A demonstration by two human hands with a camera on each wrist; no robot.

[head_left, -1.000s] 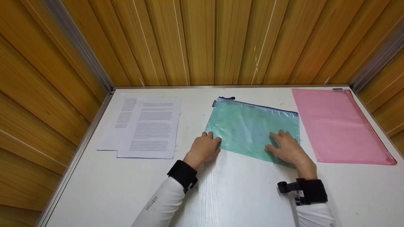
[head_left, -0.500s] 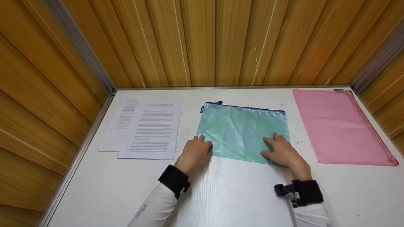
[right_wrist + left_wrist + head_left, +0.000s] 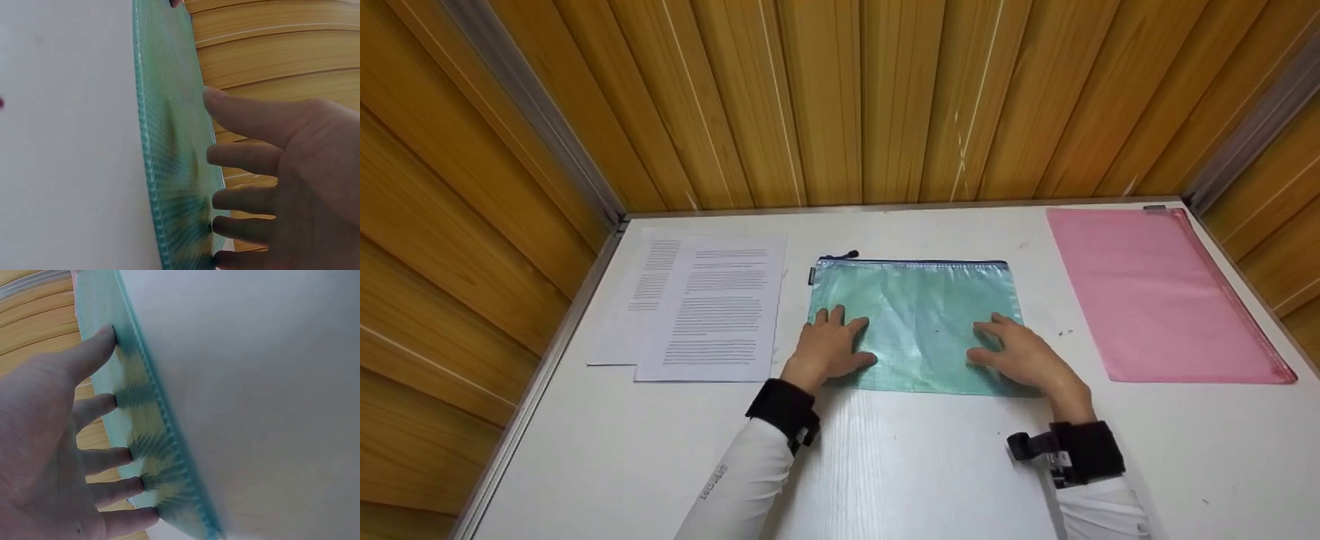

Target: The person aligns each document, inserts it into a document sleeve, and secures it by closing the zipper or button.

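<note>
While both hands press flat on it, the green zip pouch (image 3: 915, 322) has swung from askew to square on the tabletop (image 3: 915, 465), nearer the printed sheets (image 3: 712, 311). Left hand (image 3: 826, 346) and right hand (image 3: 1024, 356) lie open-fingered, gripping nothing; the straightening looks about finished.

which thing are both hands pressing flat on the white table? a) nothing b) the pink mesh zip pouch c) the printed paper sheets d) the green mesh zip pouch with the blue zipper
d, the left hand and right hand lie with straight fingers on the green mesh zip pouch.
</note>
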